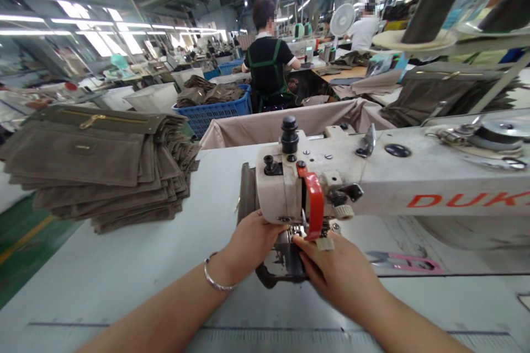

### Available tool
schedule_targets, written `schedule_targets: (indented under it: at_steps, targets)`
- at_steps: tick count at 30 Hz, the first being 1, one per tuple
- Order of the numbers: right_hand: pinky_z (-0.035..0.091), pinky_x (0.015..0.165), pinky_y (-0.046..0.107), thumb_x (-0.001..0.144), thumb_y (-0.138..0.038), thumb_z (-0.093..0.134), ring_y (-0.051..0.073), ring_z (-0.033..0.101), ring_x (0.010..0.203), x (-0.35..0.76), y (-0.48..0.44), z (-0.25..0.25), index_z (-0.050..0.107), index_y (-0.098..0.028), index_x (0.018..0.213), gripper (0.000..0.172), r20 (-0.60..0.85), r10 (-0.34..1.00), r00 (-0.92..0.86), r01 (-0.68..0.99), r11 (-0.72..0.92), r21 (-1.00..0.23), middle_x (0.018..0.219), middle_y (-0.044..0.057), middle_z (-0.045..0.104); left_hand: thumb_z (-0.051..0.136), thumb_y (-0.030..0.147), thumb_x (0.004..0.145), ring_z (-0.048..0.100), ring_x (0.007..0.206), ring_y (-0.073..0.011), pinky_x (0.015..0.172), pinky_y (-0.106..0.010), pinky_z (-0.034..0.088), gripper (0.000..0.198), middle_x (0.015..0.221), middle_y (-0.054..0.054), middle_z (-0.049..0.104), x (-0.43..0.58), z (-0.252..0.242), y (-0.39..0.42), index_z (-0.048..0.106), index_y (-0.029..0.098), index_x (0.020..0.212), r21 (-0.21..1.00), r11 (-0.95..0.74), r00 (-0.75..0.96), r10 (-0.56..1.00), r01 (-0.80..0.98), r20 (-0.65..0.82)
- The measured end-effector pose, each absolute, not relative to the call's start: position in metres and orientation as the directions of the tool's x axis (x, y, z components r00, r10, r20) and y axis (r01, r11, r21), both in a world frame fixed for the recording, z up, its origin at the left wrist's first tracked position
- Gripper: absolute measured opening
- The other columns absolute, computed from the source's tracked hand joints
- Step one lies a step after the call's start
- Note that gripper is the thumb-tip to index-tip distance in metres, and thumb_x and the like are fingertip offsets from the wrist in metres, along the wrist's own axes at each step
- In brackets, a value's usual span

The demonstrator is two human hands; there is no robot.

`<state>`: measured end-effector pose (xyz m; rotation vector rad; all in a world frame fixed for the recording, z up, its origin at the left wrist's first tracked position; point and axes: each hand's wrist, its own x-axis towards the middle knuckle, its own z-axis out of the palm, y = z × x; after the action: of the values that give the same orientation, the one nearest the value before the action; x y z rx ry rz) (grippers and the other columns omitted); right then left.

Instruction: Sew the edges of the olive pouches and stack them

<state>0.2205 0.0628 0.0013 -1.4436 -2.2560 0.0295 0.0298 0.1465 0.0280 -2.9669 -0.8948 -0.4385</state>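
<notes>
A white sewing machine [372,171] with a red guard [315,204] stands over the pale table. Under its head, at the left, lies a dark brown fabric piece [247,193]. My left hand [252,242], with a silver bracelet at the wrist, reaches in beside the needle area, its fingertips on the fabric and partly hidden by the machine head. Close to the presser foot, my right hand [331,265] has its fingers together at the work; what lies beneath them is hard to make out.
A tall stack of brown fabric pieces [103,160] sits at the left. Pink-handled snippers [414,262] lie at the right. Beyond the table are a cloth-lined bin [265,121], a blue basket [215,116] and a seated person [269,60]. Thread cones [434,5] stand upper right.
</notes>
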Motion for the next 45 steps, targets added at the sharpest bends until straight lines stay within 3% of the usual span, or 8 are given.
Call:
schedule_targets:
  at_steps: [7, 13, 18, 23, 29, 34, 39, 45]
  targets:
    - [0.048, 0.072, 0.036, 0.090, -0.018, 0.049, 0.023, 0.057, 0.084, 0.222, 0.060, 0.007, 0.063, -0.019, 0.115, 0.029, 0.344, 0.872, -0.348, 0.845, 0.450, -0.288, 0.091, 0.009, 0.064, 0.056, 0.016, 0.089, 0.060, 0.103, -0.0246, 0.090, -0.040, 0.051, 0.021, 0.109, -0.005, 0.067, 0.020, 0.043, 0.142, 0.064, 0.020, 0.108, 0.134, -0.806, 0.779, 0.591, 0.576, 0.208]
    - [0.047, 0.081, 0.038, 0.086, -0.011, 0.051, 0.022, 0.055, 0.093, 0.235, 0.055, 0.008, 0.062, -0.022, 0.115, 0.032, 0.356, 0.804, -0.477, 0.707, 0.591, -0.388, 0.095, 0.007, 0.062, 0.075, 0.033, 0.075, 0.053, 0.111, -0.0266, 0.100, -0.046, 0.046, 0.049, 0.122, -0.008, 0.058, 0.007, 0.059, 0.082, 0.059, 0.018, 0.119, 0.356, -0.697, 0.746, 0.666, 0.622, -0.002]
    - [0.044, 0.080, 0.036, 0.091, -0.014, 0.051, 0.019, 0.055, 0.090, 0.238, 0.053, 0.009, 0.062, -0.023, 0.112, 0.026, 0.359, 0.747, -0.559, 0.636, 0.664, -0.393, 0.099, 0.004, 0.063, 0.080, 0.026, 0.068, 0.051, 0.112, -0.0294, 0.097, -0.048, 0.049, 0.059, 0.124, -0.010, 0.055, 0.007, 0.051, 0.055, 0.056, 0.017, 0.121, 0.369, -0.697, 0.751, 0.661, 0.614, -0.002]
    - [0.041, 0.074, 0.035, 0.089, -0.013, 0.053, 0.018, 0.054, 0.084, 0.237, 0.051, 0.013, 0.065, -0.022, 0.101, 0.019, 0.346, 0.737, -0.580, 0.626, 0.675, -0.390, 0.099, 0.003, 0.063, 0.068, 0.016, 0.080, 0.047, 0.117, -0.0295, 0.100, -0.052, 0.045, 0.041, 0.125, -0.008, 0.056, 0.004, 0.035, 0.052, 0.055, 0.019, 0.119, 0.340, -0.772, 0.777, 0.609, 0.537, 0.156]
    - [0.043, 0.075, 0.034, 0.085, -0.013, 0.055, 0.018, 0.054, 0.086, 0.235, 0.051, 0.016, 0.064, -0.025, 0.107, 0.026, 0.324, 0.731, -0.601, 0.630, 0.682, -0.371, 0.103, 0.002, 0.062, 0.063, 0.011, 0.082, 0.044, 0.122, -0.0267, 0.101, -0.045, 0.045, 0.025, 0.122, -0.008, 0.055, -0.001, 0.026, 0.050, 0.054, 0.020, 0.104, 0.502, -0.682, 0.696, 0.690, 0.532, 0.201]
    - [0.045, 0.074, 0.036, 0.083, -0.018, 0.058, 0.019, 0.054, 0.085, 0.231, 0.050, 0.016, 0.063, -0.025, 0.111, 0.030, 0.268, 0.741, -0.615, 0.670, 0.671, -0.318, 0.105, 0.003, 0.062, 0.058, 0.014, 0.085, 0.042, 0.127, -0.0270, 0.103, -0.047, 0.044, 0.022, 0.128, -0.010, 0.053, -0.001, 0.029, 0.050, 0.053, 0.018, 0.106, 0.419, -0.744, 0.739, 0.639, 0.521, 0.214]
    - [0.047, 0.082, 0.037, 0.085, -0.013, 0.053, 0.019, 0.055, 0.094, 0.231, 0.046, 0.019, 0.065, -0.022, 0.098, 0.019, 0.303, 0.759, -0.576, 0.667, 0.651, -0.364, 0.114, 0.004, 0.061, 0.053, 0.015, 0.087, 0.051, 0.121, -0.0265, 0.103, -0.045, 0.047, 0.029, 0.126, -0.011, 0.058, 0.010, 0.032, 0.047, 0.054, 0.014, 0.115, 0.263, -0.829, 0.810, 0.548, 0.493, 0.210]
    - [0.048, 0.088, 0.036, 0.085, -0.008, 0.052, 0.019, 0.057, 0.099, 0.232, 0.042, 0.018, 0.061, -0.022, 0.114, 0.033, 0.339, 0.741, -0.580, 0.630, 0.672, -0.390, 0.114, 0.004, 0.065, 0.053, 0.016, 0.085, 0.059, 0.110, -0.0249, 0.100, -0.039, 0.051, 0.027, 0.112, -0.010, 0.066, 0.014, 0.024, 0.047, 0.060, 0.013, 0.110, 0.282, -0.846, 0.783, 0.528, 0.452, 0.330]
